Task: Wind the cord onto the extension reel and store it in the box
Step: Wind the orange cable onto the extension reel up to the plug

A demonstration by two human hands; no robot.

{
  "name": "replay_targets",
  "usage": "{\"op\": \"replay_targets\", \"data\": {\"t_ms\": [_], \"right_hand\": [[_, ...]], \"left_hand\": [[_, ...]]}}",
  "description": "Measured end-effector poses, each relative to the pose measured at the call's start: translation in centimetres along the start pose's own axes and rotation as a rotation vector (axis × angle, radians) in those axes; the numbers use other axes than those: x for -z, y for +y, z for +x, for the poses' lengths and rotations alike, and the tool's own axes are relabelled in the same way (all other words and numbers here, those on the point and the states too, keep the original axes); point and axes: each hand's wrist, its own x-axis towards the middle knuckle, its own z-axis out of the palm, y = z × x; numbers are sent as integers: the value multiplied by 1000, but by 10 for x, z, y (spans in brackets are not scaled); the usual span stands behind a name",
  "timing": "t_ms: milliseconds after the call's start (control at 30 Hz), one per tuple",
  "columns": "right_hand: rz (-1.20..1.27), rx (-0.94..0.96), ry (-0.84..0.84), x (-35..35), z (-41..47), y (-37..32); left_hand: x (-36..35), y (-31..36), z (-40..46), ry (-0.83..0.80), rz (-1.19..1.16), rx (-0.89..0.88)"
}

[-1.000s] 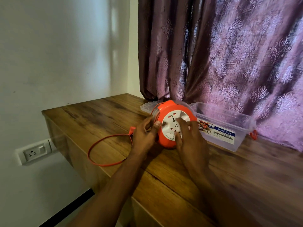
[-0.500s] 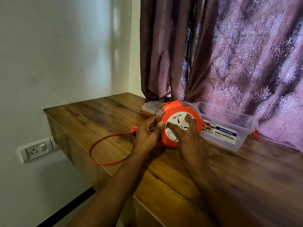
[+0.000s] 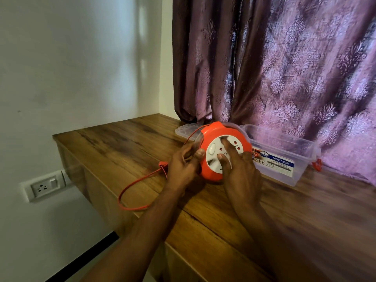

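The orange extension reel (image 3: 218,131) stands on edge on the wooden table (image 3: 126,147), its white socket face toward me. My left hand (image 3: 182,166) grips the reel's left rim, thumb on the front edge. My right hand (image 3: 239,171) presses straight fingers on the white face. The orange cord (image 3: 132,185) runs from the reel's top left, behind my left hand, and loops out past the table's left edge. Its plug (image 3: 162,164) lies beside my left wrist. The clear plastic box (image 3: 284,171) sits open just behind and right of the reel.
The box's clear lid (image 3: 186,130) lies flat behind the reel, by the purple curtain (image 3: 284,68). A wall socket (image 3: 43,187) sits below the table's left edge. The table edge runs diagonally under my left forearm.
The white socket face has turned clockwise under my right fingers; its switch moved from lower left to upper left. The cord loop looks slightly smaller. My left hand kept its grip.
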Motion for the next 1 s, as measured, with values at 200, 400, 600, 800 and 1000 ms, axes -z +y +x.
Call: {"op": "replay_targets", "data": {"t_ms": [200,400,600,800,1000], "right_hand": [[314,-179,88,-3,1,-1],[788,-374,51,-13,4,3],[155,11,130,-9,-7,4],[-54,230,-69,-15,-5,10],[-176,163,-77,-5,-3,12]], "left_hand": [[-1,-1,-2,-26,40,-18],[-2,2,-3,-14,25,-45],[-2,4,-1,19,11,-26],[0,5,-1,8,3,-5],[-3,7,-1,-40,62,-17]]}}
